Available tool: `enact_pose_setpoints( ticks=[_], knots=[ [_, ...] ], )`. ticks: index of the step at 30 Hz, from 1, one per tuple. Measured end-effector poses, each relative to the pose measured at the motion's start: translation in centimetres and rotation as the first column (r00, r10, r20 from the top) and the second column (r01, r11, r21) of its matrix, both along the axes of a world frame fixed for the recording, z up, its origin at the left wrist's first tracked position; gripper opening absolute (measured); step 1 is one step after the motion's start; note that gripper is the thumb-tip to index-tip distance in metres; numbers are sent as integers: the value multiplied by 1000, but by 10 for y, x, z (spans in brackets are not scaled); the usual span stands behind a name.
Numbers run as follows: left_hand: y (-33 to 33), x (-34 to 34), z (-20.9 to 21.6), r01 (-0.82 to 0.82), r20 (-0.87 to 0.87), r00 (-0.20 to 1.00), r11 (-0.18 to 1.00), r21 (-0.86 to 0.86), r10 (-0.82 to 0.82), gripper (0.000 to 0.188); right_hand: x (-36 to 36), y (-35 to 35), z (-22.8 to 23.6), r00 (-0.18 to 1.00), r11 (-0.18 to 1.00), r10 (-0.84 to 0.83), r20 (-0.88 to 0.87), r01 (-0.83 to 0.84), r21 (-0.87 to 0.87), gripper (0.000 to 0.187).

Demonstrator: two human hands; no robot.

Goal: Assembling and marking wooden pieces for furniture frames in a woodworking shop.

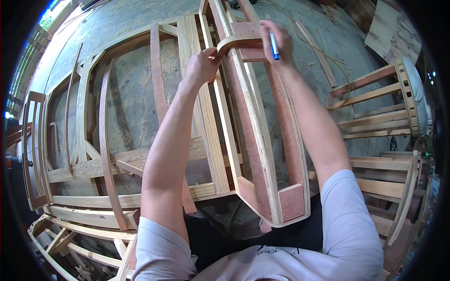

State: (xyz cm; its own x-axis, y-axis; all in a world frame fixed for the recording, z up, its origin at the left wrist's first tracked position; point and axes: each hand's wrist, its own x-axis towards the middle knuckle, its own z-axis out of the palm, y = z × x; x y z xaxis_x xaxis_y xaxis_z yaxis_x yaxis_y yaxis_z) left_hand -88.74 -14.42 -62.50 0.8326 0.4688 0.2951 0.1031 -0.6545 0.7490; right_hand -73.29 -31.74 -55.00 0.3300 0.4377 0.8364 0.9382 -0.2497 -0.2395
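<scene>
A curved, U-shaped strip of plywood (239, 38) lies across the top of a long, narrow wooden frame (253, 140). My left hand (202, 66) is closed around the strip's left end, fingers pinching its edge. At the strip's other end, my right hand (280, 41) is closed with a white and blue marker pen (273, 46) in it, the blue end pointing down toward me. That hand's fingers rest against or very close to the strip; whether they touch it I cannot tell. The long frame runs away from me, with its near end just in front of my lap.
To the left a large wooden frame (104, 122) with loose slats spreads over the concrete floor (124, 89). Slatted wooden frames (375, 98) stand at the right, more (70, 239) at the lower left. A plywood sheet (393, 33) and a thin cable (328, 57) lie at the far right.
</scene>
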Motion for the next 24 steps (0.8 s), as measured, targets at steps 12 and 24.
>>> enact_pose_setpoints(
  ticks=[12,24],
  knots=[
    [-7,-1,7,52,16,999,999,-8,-51,24,43,-49,-9,474,980,199,-858,-89,178,17],
    [-5,1,11,21,-6,1000,1000,-17,-21,27,36,-44,1,432,987,163,-887,-67,149,23]
  ],
)
